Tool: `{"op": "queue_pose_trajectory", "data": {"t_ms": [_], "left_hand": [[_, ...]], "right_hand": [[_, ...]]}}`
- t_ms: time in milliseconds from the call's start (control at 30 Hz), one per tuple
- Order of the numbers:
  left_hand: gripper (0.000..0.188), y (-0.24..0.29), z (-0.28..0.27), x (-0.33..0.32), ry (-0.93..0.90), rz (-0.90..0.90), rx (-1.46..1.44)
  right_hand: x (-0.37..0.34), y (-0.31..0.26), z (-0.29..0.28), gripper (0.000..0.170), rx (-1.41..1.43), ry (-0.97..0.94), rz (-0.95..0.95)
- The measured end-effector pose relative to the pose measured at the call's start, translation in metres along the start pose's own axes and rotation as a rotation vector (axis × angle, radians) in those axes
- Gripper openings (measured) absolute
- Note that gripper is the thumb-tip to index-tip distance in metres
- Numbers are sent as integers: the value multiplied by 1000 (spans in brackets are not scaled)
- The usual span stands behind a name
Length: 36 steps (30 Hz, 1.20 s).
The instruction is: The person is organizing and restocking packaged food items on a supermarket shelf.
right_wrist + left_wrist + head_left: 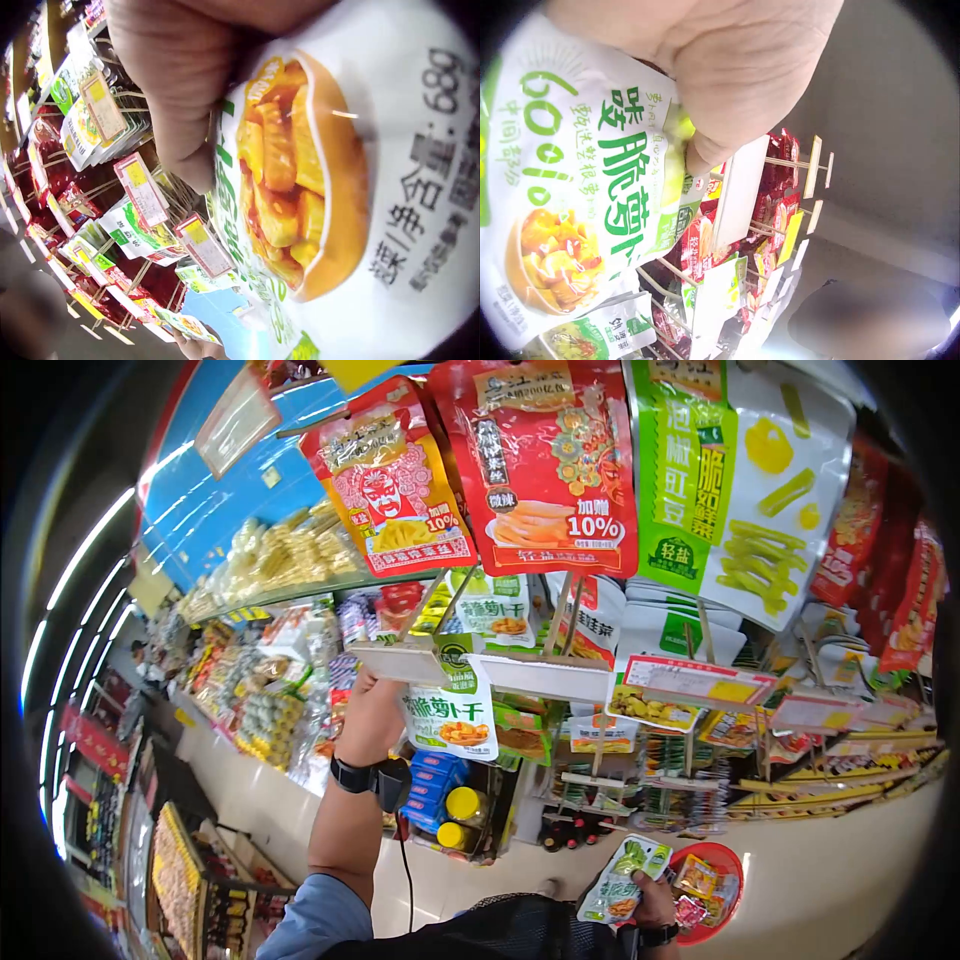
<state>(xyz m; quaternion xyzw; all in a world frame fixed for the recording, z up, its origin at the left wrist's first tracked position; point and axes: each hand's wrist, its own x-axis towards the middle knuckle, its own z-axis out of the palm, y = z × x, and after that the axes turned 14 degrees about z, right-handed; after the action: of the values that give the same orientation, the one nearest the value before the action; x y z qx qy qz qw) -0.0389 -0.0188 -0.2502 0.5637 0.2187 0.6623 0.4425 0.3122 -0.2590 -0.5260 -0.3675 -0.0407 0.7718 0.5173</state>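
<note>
My left hand (374,705) is raised at the rack and grips the top of a white and green packet (450,710) beside a white price-tag holder (385,661). In the left wrist view the thumb of that hand (739,67) lies on the edge of this packet (592,180), which shows orange pieces in a bowl. Low at the right, my right hand (655,901) holds a similar packet (622,882) beside a red basket (737,880). Close up, the right wrist view has the right hand (176,82) pinching its packet (390,195); the fingers behind it are hidden.
Large red packets (545,470) and a green and white one (735,490) hang above the left hand. Rack prongs with price tags (700,678) stick out across the right. Blue packs (432,790) and yellow-lidded jars (465,803) stand below.
</note>
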Motion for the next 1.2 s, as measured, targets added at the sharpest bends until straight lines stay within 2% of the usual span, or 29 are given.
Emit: {"op": "queue_pose_trajectory", "data": {"t_ms": [33,167,267,367,533,700,800,867,933,967,1067,1100,1133,1167,1200], "left_hand": [[19,1,4,-4,71,-17,25],[22,3,5,-14,37,-74,87],[22,10,18,-18,56,-37,76],[21,12,22,-23,134,-32,75],[21,15,29,-20,250,-28,113],[22,12,31,-11,268,-85,210],[32,5,24,4,194,-122,386],[35,-24,-19,16,-64,73,819],[34,-22,8,27,-10,6,911],[28,-2,35,28,-46,34,1073],[21,-3,41,-20,137,388,1221],[15,-5,42,-49,135,384,1365],[10,-4,62,-81,100,286,1300],[9,-15,77,-114,-3,116,1129],[10,-42,71,-147,-280,129,872]], "right_hand": [[3,-9,-1,44,-5,-5,28],[14,-31,-10,44,-60,-19,105],[19,-40,-20,43,-62,6,140],[17,-55,-21,39,-56,-62,182],[7,-69,-23,40,-99,-35,207],[-3,-72,-35,38,-150,-32,192],[-13,-72,-34,40,-146,-13,198],[-12,-67,-40,40,-143,-19,197],[-14,-67,-33,41,-161,-36,187],[-14,-65,-35,40,-161,-44,184],[-18,-62,-39,39,-198,-5,153],[-19,-61,-36,38,-205,8,137],[-18,-58,-30,38,-205,22,118],[-22,-60,-19,36,-240,31,85],[-24,-60,-9,36,-252,42,77]]}}
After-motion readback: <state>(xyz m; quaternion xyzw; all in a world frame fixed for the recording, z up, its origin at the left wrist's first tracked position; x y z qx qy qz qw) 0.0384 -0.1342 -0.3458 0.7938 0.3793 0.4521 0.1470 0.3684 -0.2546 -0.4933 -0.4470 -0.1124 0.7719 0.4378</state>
